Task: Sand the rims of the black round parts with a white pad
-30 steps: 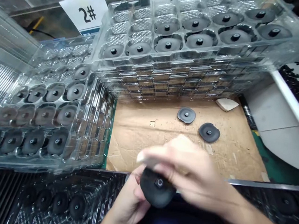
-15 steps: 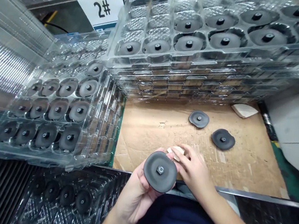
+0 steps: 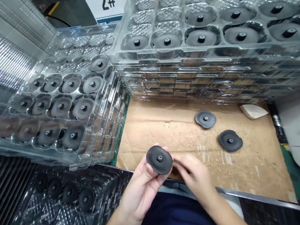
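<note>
My left hand (image 3: pixel 141 187) is closed around the lower edge of a black rubber disc (image 3: pixel 159 159) with a small metal nut at its centre, holding it face up over the near edge of the cardboard sheet (image 3: pixel 164 132). My right hand (image 3: pixel 194 175) lies just right of the disc. Its fingers are bent together with the tips at the disc's right rim, and I cannot see what they hold, if anything. Two more black discs (image 3: pixel 205 119) (image 3: pixel 230 140) lie loose on the cardboard beyond my right hand.
A stack of clear blister trays (image 3: pixel 105 96) with several discs stands at the left, and a taller stack (image 3: pixel 210 79) runs along the back. Another tray (image 3: pixel 47 209) lies at the lower left. A "2#" sign (image 3: pixel 105 0) stands behind. A white scrap (image 3: pixel 253 110) lies far right.
My left hand has lowered the disc and tipped it flatter. The pale piece seen at my right fingertips half a second ago no longer shows. The view has shifted a little.
</note>
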`<state>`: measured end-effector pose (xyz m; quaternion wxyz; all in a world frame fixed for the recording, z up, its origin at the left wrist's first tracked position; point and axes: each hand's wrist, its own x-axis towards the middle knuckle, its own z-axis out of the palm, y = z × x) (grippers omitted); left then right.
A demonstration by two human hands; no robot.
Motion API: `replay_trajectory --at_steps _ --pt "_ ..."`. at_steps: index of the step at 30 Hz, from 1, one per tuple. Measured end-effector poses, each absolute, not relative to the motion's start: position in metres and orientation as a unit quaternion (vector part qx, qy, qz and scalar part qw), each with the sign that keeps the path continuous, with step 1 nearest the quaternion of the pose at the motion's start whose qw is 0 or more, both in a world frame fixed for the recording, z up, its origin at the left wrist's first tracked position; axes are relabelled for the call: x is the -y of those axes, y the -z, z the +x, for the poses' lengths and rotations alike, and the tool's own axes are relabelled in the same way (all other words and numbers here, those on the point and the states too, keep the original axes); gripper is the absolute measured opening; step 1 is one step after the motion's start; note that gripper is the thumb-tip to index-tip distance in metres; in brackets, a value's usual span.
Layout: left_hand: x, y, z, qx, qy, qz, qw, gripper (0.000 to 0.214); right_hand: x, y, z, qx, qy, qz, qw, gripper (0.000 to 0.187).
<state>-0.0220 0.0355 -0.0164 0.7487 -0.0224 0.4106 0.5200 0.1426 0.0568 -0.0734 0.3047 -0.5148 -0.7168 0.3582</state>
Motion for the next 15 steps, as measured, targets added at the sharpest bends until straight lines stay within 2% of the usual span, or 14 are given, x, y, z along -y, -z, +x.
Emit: replay_trajectory --at_steps 4,7,10,12,15 --pt "-0.036 0.013 -0.017 -0.427 -0.515 -0.018 0.743 0.056 -0.06 0.052 0.141 0.695 -0.38 -0.525 0.311 0.02" --pt "-0.035 0.009 -0.011 -0.433 -0.516 0.014 0.739 0.06 -0.069 0.013 0.134 0.666 -0.372 -0.54 0.356 0.021" --pt "-0.034 0.007 -0.008 -0.435 -0.489 0.038 0.755 0.047 -0.069 -0.026 0.124 0.693 -0.383 -0.441 0.423 0.023" --pt "-0.034 0.006 -0.008 -0.447 -0.479 0.041 0.754 0.041 -0.067 -0.04 0.12 0.711 -0.429 -0.396 0.392 0.022" --pt "-0.036 0.004 -0.008 -0.461 -0.492 0.046 0.737 0.05 -0.067 -0.043 0.119 0.714 -0.475 -0.394 0.332 0.021"
